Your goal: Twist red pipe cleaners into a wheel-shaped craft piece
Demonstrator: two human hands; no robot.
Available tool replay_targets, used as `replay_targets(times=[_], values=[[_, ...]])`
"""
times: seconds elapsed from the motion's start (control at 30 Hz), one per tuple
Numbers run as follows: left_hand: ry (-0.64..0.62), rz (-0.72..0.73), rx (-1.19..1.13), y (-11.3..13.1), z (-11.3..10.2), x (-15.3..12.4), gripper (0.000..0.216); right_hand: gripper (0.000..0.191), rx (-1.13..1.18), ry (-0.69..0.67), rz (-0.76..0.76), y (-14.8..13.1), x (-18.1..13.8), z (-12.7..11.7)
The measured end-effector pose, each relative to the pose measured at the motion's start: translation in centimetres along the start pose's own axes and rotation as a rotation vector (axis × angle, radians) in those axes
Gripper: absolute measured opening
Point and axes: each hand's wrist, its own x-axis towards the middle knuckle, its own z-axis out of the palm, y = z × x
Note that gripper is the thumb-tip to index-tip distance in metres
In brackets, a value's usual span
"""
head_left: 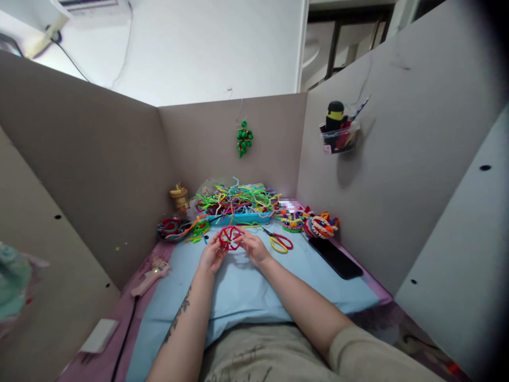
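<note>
A red pipe-cleaner shape (230, 237), bent into loops, is held between both hands above a light blue cloth (246, 286). My left hand (211, 255) pinches its left side with curled fingers. My right hand (253, 247) grips its right side, fingers bent. Just beyond the hands lies a blue tray (238, 218) heaped with many coloured pipe cleaners (236, 199). Scissors with red and yellow handles (279, 242) lie right of my right hand.
Grey partition walls enclose the desk on three sides. A black phone (335, 257) lies at right, finished pipe-cleaner pieces (314, 224) behind it. A glue gun (151, 275) with a cord rests at left, a bowl (173, 229) nearby. A green ornament (244, 138) hangs on the back wall.
</note>
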Motion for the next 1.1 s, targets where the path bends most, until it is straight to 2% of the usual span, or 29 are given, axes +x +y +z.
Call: replay_targets(times=[0.1, 0.2, 0.3, 0.4, 0.53, 0.6, 0.67, 0.73, 0.8, 0.87, 0.93, 1.0, 1.1], values=[[-0.022, 0.017, -0.062, 0.1, -0.4, 0.3, 0.033, 0.017, 0.05, 0.12, -0.005, 0.2, 0.1, 0.0], [-0.014, 0.031, -0.076, 0.0, -0.7, 0.5, 0.031, 0.019, 0.049, 0.23, 0.064, 0.6, 0.4, -0.3], [-0.019, 0.025, -0.049, -0.1, -0.7, 0.4, 0.029, 0.026, 0.027, 0.2, 0.16, 1.2, 0.6, -0.6], [-0.035, -0.001, 0.0, -0.3, -0.7, 0.4, 0.029, 0.025, 0.07, 0.156, 0.211, 1.8, 0.7, -0.7], [-0.017, -0.021, 0.02, -0.2, -0.4, 0.3, 0.026, 0.024, 0.187, 0.207, 0.245, 2.4, 1.0, -1.3], [-0.07, -0.054, 0.038, -0.1, -0.2, 0.0, 0.028, 0.025, 0.274, 0.239, 0.265, 2.6, 1.2, -1.8], [-0.178, -0.097, 0.076, -0.1, 0.0, -0.5, 0.035, 0.025, 0.356, 0.257, 0.278, 2.6, 1.5, -2.3], [-0.272, -0.12, 0.123, -0.3, 0.3, -0.9, 0.046, 0.024, 0.416, 0.257, 0.281, 2.6, 1.7, -2.7], [-0.311, -0.118, 0.179, -0.7, 0.6, -1.2, 0.06, 0.023, 0.463, 0.257, 0.278, 2.6, 1.8, -3.0], [-0.265, -0.066, 0.245, -1.1, 0.9, -1.3, 0.071, 0.023, 0.499, 0.267, 0.276, 2.6, 1.9, -3.2], [-0.133, 0.082, 0.324, -1.5, 1.0, -1.1, 0.072, 0.023, 0.504, 0.296, 0.268, 2.5, 2.0, -3.2], [-0.031, 0.264, 0.428, -1.7, 1.2, -0.9, 0.058, 0.024, 0.478, 0.321, 0.249, 2.5, 1.9, -3.1], [-0.033, 0.417, 0.623, -1.6, 1.4, -0.8, 0.028, 0.026, 0.407, 0.323, 0.221, 2.5, 1.8, -3.0]])
